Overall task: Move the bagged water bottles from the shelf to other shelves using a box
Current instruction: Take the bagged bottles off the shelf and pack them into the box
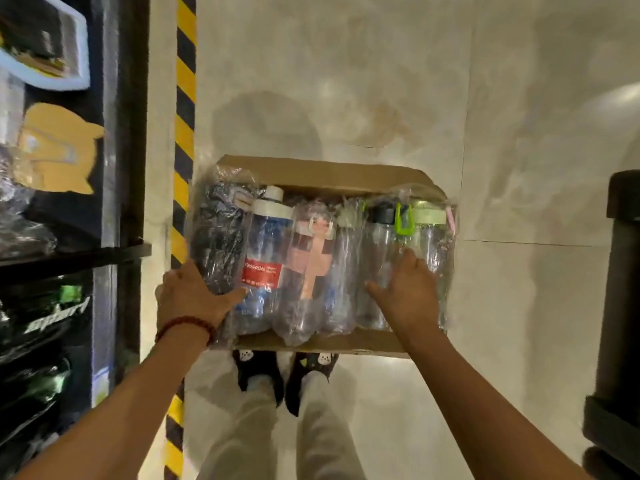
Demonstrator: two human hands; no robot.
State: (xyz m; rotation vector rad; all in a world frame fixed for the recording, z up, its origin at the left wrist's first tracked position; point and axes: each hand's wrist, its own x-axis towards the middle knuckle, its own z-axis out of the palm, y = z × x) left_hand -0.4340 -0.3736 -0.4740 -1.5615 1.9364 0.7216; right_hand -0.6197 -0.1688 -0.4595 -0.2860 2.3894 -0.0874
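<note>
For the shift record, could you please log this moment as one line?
left hand: grips dark bagged bottle | right hand: flat on bagged bottles | box: full

"FASHION" | red label [260, 270] on clear bottle [263, 258]; possibly "sport" | dark shelf package [52, 317]

Head view, steeply downward from above, close over the box [322, 178].

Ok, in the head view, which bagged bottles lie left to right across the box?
Dark bottle → white-capped bottle with red label → bottle with pink strap → black-capped bottle with green clip → pale-green-lidded bottle, all in the cardboard box.
</note>
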